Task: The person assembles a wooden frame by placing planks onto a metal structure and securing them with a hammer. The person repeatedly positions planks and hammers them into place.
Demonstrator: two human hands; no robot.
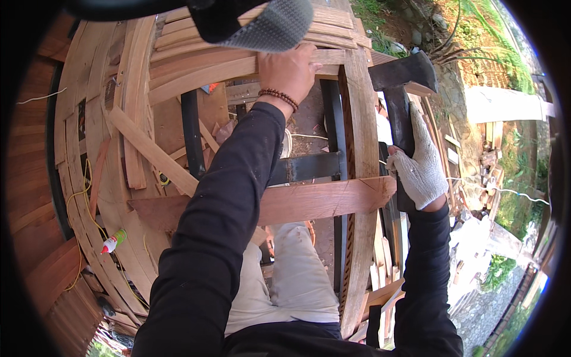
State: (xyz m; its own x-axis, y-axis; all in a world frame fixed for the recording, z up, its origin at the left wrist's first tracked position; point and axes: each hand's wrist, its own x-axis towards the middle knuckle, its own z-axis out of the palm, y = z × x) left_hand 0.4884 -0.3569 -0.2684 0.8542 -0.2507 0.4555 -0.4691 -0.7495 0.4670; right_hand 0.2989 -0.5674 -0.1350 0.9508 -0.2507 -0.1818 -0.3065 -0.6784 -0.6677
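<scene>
Nearest to the camera, the person's light trousers (297, 279) and two dark sleeves come up from the lower edge. Past them a reddish wooden plank (309, 201) lies crosswise over the curved wooden frame (357, 178), its right end splintered and pale beside the right hand (421, 169). That hand wears a white knitted glove, and its fingers (407, 172) are wrapped fully around the dark handle of an axe (399, 89). The axe stands nearly upright just right of the frame's rim; its head is dark grey metal, broad and wedge-shaped, with the edge pointing right, above a slim black handle. Farther up, the bare left hand (288, 68), a bead bracelet (278, 97) at its wrist, lies palm down on a pale curved slat (202, 74), fingers curled over its far edge. A black metal bar (303, 166) runs below the frame. Left, a small glue bottle (113, 241) lies on bent boards. Beyond, grass and stacked timber (488, 166) show.
</scene>
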